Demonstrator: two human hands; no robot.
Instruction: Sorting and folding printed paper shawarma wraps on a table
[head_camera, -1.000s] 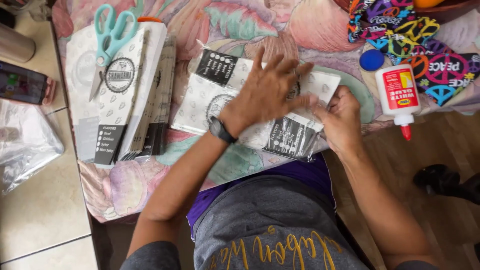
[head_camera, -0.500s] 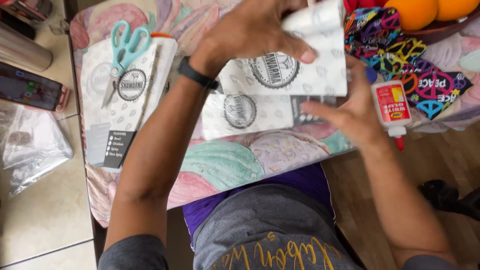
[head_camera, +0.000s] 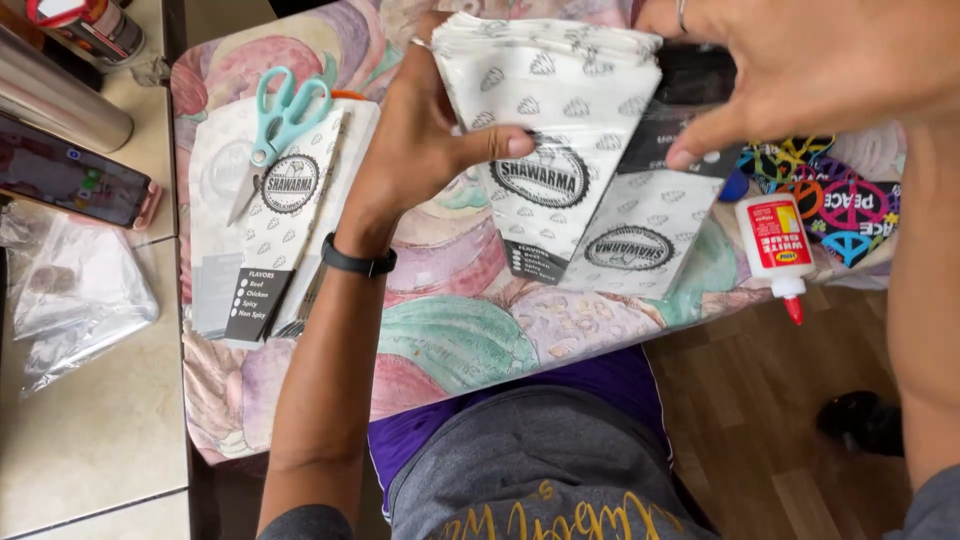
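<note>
Left hand (head_camera: 425, 150) grips white printed paper bags (head_camera: 560, 130), thumb across front; long axis near-vertical, dark-banded end pointing down toward wearer. Right hand (head_camera: 800, 70) fingers spread, index touching bags' right edge.

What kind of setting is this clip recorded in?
Probably a home craft spot, not a workshop: a floral cloth covers the work surface, with scissors and a glue bottle on it. The left hand holds a stack of paper bags.
</note>
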